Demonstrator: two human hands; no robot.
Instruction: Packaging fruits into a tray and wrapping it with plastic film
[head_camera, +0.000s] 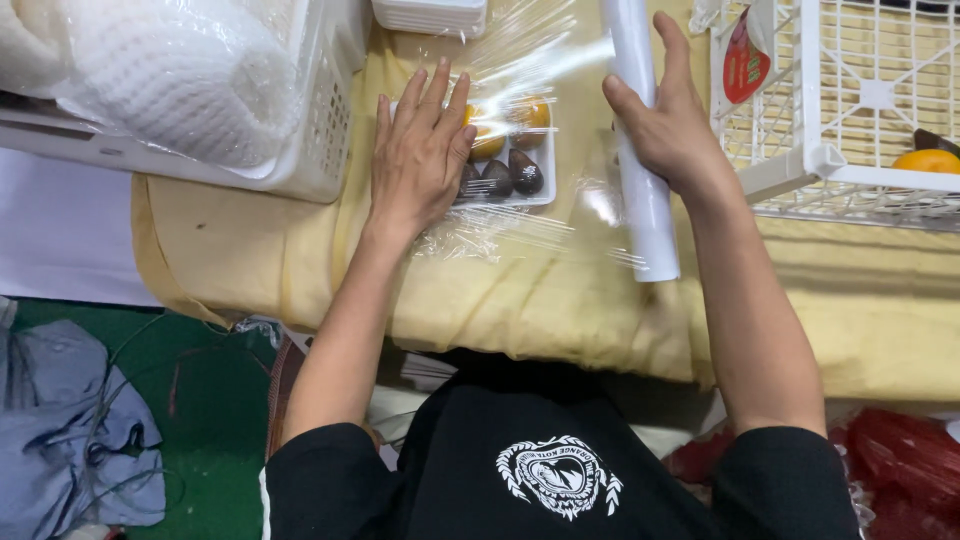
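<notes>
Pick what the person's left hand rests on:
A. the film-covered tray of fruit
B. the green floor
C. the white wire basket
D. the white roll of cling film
A: the left hand lies flat on the clear film stretched over the white tray of fruit, while the right hand grips the roll.

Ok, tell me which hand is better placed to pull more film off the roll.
Probably the right hand: it already grips the white roll, while the left hand lies flat on the film over the fruit tray, holding it down.

White tray (545, 190) of orange and dark fruit under stretched clear film (520, 70), near table's far edge; white film roll (645, 200) just right, slightly tilted.
</notes>
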